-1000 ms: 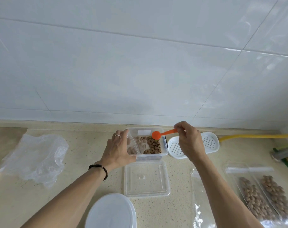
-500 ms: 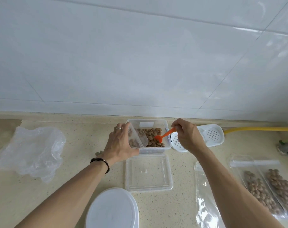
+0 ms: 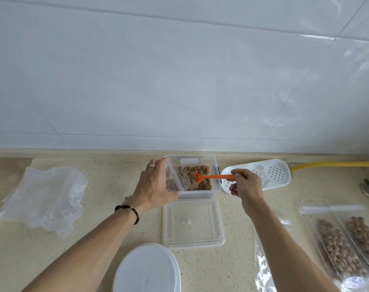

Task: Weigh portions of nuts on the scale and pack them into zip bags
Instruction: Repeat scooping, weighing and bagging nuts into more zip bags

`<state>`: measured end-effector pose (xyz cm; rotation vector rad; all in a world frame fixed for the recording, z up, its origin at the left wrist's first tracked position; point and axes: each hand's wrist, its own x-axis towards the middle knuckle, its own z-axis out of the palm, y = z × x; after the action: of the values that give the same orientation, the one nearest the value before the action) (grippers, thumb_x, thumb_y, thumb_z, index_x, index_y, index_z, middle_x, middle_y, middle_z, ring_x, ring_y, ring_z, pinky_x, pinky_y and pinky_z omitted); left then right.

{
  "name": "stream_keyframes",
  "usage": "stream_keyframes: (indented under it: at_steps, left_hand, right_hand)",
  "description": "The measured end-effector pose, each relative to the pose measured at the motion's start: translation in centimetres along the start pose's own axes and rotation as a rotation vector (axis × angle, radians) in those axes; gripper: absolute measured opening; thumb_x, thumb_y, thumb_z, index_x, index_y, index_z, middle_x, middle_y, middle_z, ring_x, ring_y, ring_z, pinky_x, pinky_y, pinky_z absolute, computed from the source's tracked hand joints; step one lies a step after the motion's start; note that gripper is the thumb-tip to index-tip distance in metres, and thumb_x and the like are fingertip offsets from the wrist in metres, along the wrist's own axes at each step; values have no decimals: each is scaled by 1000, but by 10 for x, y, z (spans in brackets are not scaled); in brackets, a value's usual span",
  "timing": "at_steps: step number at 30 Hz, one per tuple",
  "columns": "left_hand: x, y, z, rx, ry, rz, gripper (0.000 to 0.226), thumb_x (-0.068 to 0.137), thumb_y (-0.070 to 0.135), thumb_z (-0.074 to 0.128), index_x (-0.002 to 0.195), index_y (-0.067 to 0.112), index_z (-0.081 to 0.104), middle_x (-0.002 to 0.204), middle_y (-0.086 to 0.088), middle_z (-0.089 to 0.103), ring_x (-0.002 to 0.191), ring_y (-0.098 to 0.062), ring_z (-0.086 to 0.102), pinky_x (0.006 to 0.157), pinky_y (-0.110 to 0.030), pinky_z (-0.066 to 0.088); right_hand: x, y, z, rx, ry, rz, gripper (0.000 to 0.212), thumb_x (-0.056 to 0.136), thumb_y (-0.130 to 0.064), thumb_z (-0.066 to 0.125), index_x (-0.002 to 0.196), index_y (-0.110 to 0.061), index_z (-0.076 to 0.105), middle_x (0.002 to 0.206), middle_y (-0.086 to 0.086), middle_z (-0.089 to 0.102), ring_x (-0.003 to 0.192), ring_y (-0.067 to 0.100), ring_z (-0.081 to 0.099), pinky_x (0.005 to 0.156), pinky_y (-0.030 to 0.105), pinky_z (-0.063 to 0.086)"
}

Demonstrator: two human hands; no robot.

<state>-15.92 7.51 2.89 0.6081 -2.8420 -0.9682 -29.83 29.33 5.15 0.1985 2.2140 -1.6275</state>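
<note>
A: where's the zip bag?
B: left hand [image 3: 156,186] grips the bag [image 3: 175,178] at the tub's [image 3: 213,165] left edge, mouth tilted over the nuts [image 3: 197,175].
A: and the scoop?
B: right hand [image 3: 245,187] pinches the scoop [image 3: 213,177] handle just right of the tub, bowl down among the nuts.

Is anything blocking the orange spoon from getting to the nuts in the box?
No. The clear box has no lid on it; its lid lies on the counter in front. The right hand holds the orange spoon, whose bowl is already down among the nuts. The left hand holds a small clear bag at the box's left side, clear of the spoon.
</note>
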Motion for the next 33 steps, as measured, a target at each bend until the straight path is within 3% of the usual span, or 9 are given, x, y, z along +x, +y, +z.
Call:
stream_keyframes:
  at_steps: [13,19,24,30,33]
  left_hand:
    - [9,10,-4,-38,53,-39,94,62,38,78,140,18,30,129,-2,40,122,-18,42,101,-38,41]
    - [12,16,-4,-101,43,-70,95,59,37,81,139,19,32,125,1,40,122,-17,44,101,-39,42]
    - [11,18,-5,-115,32,-92,101,60,33,83,143,17,28,133,-2,38,125,-16,41,104,-44,41]
    - [11,17,-5,-153,36,-125,104,58,35,83,145,18,27,134,-1,37,126,-16,42,104,-44,42]
    - [10,18,-4,-137,41,-130,103,59,35,82,145,18,27,135,-2,37,126,-17,43,104,-44,41]
  right_hand:
    - [-6,-44,-16,122,30,-92,20,100,-3,47,98,-10,65,88,13,72,52,15,54,51,28,47]
    - [-34,-70,0,-120,-113,-338,20,101,-5,46,99,-10,65,87,8,67,45,8,56,44,21,46]
    - [-45,-74,17,-359,-260,-655,20,98,-7,49,90,-16,65,58,-24,58,54,31,57,51,34,44]
    - [-45,-74,13,-404,-251,-719,20,97,-6,51,91,-17,68,61,-26,58,55,25,50,51,29,38]
    - [-43,-70,9,-372,-199,-708,21,97,-6,52,91,-17,69,61,-18,60,53,22,49,50,29,38]
